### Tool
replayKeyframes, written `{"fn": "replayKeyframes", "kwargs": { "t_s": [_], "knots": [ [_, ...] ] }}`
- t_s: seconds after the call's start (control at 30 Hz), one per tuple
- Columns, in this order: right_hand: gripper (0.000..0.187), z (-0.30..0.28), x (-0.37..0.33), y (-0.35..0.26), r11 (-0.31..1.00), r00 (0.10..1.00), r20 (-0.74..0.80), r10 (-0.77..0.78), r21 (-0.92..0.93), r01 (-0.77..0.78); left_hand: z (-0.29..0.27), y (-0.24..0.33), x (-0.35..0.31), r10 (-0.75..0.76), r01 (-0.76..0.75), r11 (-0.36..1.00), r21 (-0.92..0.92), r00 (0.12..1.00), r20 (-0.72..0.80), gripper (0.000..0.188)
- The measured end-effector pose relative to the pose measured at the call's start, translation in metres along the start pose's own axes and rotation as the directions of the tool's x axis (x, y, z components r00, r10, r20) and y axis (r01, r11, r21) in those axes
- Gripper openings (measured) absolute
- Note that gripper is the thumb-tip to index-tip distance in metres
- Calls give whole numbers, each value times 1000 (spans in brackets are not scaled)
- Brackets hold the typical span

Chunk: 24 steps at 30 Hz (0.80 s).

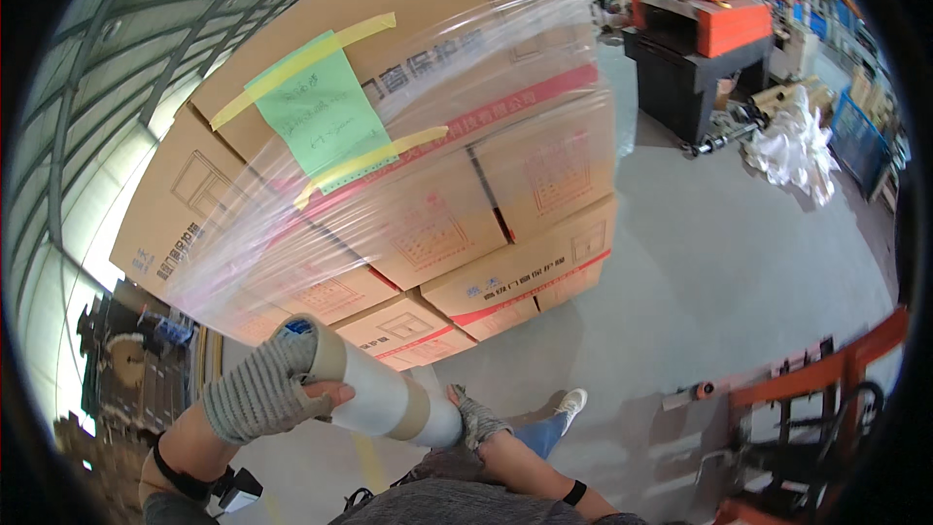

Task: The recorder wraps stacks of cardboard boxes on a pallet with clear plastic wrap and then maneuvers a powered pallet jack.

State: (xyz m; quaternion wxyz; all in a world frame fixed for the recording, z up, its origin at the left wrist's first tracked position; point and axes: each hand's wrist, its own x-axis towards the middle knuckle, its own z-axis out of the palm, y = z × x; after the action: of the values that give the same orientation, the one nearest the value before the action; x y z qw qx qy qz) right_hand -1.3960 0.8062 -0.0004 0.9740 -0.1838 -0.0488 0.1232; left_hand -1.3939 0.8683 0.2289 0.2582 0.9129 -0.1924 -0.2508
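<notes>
A thick roll of clear stretch film point(373, 391) lies slanted across my front, with tan bands around it. My left hand point(260, 391), in a grey knit fingerless glove, grips its upper left end, the thumb along the side. At the lower right end my right hand point(478, 420), gloved alike, is closed on the roll, its fingers partly hidden. Just beyond stands a tall stack of cardboard cartons point(408, 233), its upper part wrapped in clear film point(544, 126). A green paper sheet point(321, 112) is fixed to the stack with yellow tape point(364, 29).
An orange-red lifting frame point(816, 379) stands at the near right. Farther right are a black and orange machine point(705, 58), crumpled white plastic point(792, 151) and a blue wire cage point(860, 141). Stacked cardboard point(131, 369) is on the left. Grey floor point(680, 272) runs along the stack's right side.
</notes>
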Motion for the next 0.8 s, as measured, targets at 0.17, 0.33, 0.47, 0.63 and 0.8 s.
{"fn": "replayKeyframes", "kwargs": {
  "t_s": [0.17,0.33,0.47,0.63,0.8],
  "knots": [
    [34,-63,9,-69,976,964,-155,217,23,-217,17,34,70,105,-101,990,99,994,-39,45],
    [34,-40,114,-108,913,863,-310,400,48,-406,12,67,117,47,-23,971,236,994,-95,45],
    [33,-51,142,-126,835,741,-429,517,62,-547,24,78,119,-135,151,983,100,978,-159,44],
    [30,-148,60,-232,183,813,-316,489,-875,-449,59,110,112,-199,199,979,-40,903,-381,37],
    [38,-90,90,-284,-444,885,465,-18,-797,410,82,111,110,-231,255,966,-33,806,-545,35]
  ]
}}
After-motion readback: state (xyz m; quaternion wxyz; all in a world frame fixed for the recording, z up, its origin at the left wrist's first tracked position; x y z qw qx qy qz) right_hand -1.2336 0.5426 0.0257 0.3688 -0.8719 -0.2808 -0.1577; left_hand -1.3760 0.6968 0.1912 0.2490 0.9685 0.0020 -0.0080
